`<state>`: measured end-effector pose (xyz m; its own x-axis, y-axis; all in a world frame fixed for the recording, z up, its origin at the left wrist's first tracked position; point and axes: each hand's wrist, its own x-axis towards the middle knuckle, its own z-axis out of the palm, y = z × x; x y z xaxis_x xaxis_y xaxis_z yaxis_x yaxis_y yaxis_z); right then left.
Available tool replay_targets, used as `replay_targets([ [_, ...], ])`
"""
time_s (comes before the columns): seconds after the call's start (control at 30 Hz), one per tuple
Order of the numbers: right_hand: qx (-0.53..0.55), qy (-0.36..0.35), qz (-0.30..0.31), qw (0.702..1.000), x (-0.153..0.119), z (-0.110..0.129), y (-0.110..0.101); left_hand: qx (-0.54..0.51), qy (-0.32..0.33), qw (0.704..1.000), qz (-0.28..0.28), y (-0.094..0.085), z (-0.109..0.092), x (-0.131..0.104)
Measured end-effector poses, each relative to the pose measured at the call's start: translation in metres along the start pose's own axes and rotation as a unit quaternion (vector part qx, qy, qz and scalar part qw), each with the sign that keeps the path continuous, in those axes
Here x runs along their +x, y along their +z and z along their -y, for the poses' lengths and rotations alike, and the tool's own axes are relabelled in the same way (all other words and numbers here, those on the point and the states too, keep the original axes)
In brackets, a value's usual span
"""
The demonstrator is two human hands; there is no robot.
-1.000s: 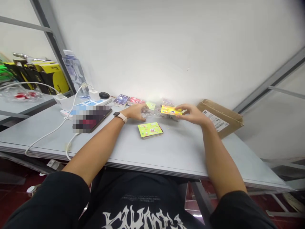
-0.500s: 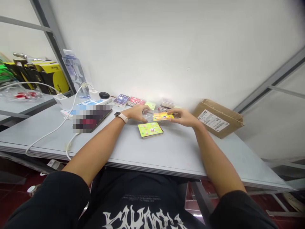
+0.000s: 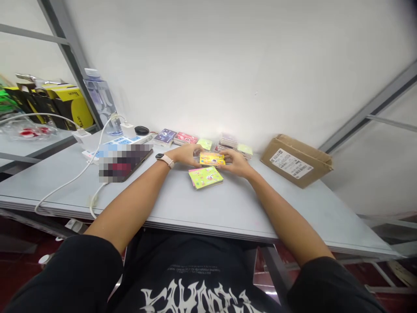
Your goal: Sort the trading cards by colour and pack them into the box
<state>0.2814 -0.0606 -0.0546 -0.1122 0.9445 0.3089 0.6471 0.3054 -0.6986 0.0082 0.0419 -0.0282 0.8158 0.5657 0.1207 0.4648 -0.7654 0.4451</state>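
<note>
Above the middle of the table, a yellow-orange stack of cards (image 3: 212, 159) lies between my two hands. My left hand (image 3: 188, 155) is curved round the left end of what looks like a clear plastic case, partly hidden by the fingers. Thumb and fingers of my right hand (image 3: 236, 162) grip the right end of the yellow cards. It looks as if the cards are in or over the clear case, but I cannot tell which. Just in front of both hands sits a stack of green cards (image 3: 206, 177), its layers slightly askew with a pink edge showing at the left.
Card stacks line the wall: purple (image 3: 166, 136), red (image 3: 185, 138), green (image 3: 205, 144) and more (image 3: 245, 150). A cardboard box (image 3: 296, 161) stands at right. At left are a power strip (image 3: 122, 142), a blurred-out phone (image 3: 125, 163), white cables and a water bottle (image 3: 100, 100).
My right hand has moved left with the yellow cards, bringing them up to my left hand. The left hand has barely moved. The green stack now looks more askew.
</note>
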Motion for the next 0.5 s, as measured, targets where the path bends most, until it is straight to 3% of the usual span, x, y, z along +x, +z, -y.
replay_targets([
  [0.17,-0.033,0.042,-0.055,0.997,0.000,0.008,0.009,0.002,-0.002,1.000,-0.004,0.001,-0.002,0.000],
  [0.33,-0.038,0.109,-0.073,0.991,-0.001,0.018,0.016,0.008,0.011,1.000,-0.019,0.001,-0.003,-0.001],
  [0.5,-0.084,0.087,-0.099,0.988,-0.001,0.025,0.019,0.006,0.026,0.999,-0.036,0.004,-0.003,0.001],
])
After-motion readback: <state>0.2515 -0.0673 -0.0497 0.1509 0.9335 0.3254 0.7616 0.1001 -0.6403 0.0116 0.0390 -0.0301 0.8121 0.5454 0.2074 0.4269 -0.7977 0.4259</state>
